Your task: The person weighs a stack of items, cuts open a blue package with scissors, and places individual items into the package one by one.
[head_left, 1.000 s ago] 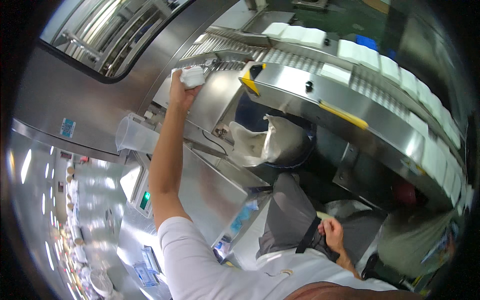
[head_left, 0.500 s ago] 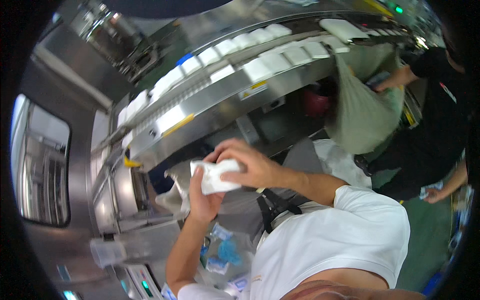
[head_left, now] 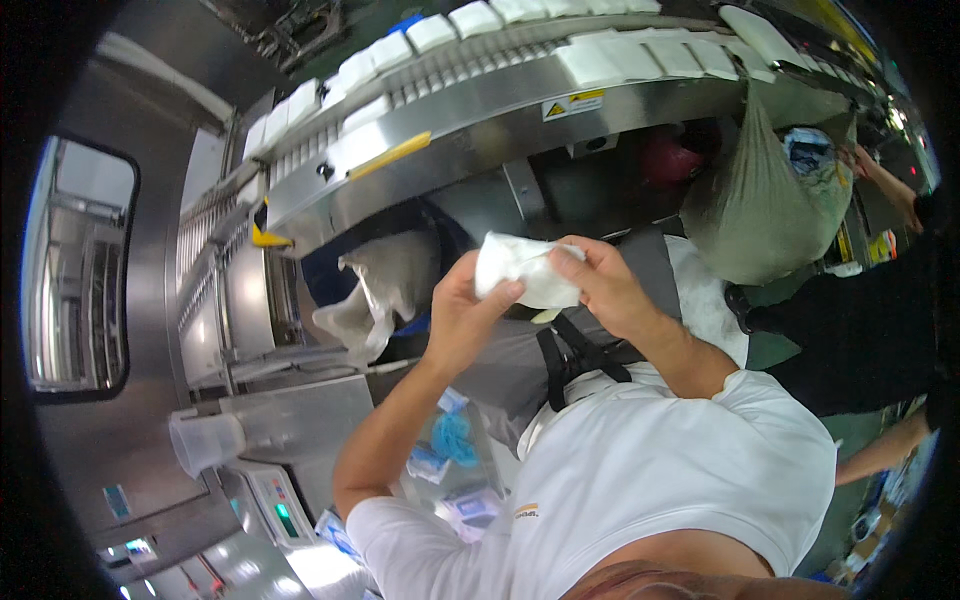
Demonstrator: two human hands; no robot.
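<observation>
Between my hands, in front of my body, is a stack of folded white wipes (head_left: pixel 520 268), slightly bent. My left hand (head_left: pixel 468 312) grips its left end, thumb on top. My right hand (head_left: pixel 603 285) pinches the right end between thumb and fingers. A small pale yellowish piece (head_left: pixel 546 316) shows just below the stack near my right hand; I cannot tell whether it is attached. Beyond my hands runs a steel conveyor (head_left: pixel 460 150) carrying white stacks (head_left: pixel 640 58) of the same look in rows.
A pale bag (head_left: pixel 377 290) lines a dark blue bin left of my hands. At right hangs a greyish sack (head_left: pixel 745 215), with a co-worker's hand (head_left: pixel 858 162) at its rim. A clear plastic jug (head_left: pixel 205 440) and a scale (head_left: pixel 272 505) are at lower left, near blue netting (head_left: pixel 454 438).
The wipes have moved right and farther away. My right hand has gone from reaching over the stack to pinching its right end. The view has shifted, and the co-worker's arm reaches farther out.
</observation>
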